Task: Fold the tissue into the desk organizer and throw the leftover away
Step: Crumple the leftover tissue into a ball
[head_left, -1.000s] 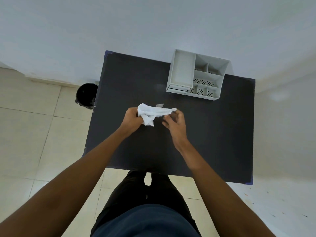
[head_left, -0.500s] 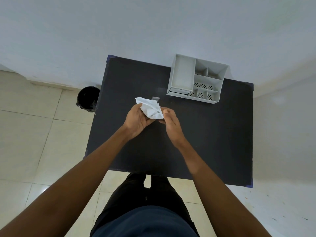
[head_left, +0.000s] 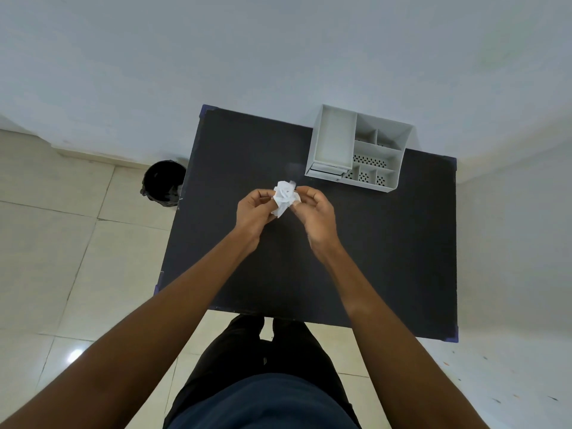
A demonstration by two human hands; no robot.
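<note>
Currently, the crumpled white paper tissue (head_left: 285,197) is pinched between left hand (head_left: 253,209) and right hand (head_left: 315,212); tearing is risked if it is pulled apart before reaching the white plastic desk organizer (head_left: 334,140) beyond the right hand

arms: bare, no sleeves in view; top (head_left: 263,404): dark navy; trousers (head_left: 247,345): black

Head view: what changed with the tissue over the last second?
The white tissue, earlier stretched between both hands, is now bunched into a small wad as the left hand and right hand closed in. Both keep hold. The grey desk organizer, black bin and dark table stayed put.
</note>
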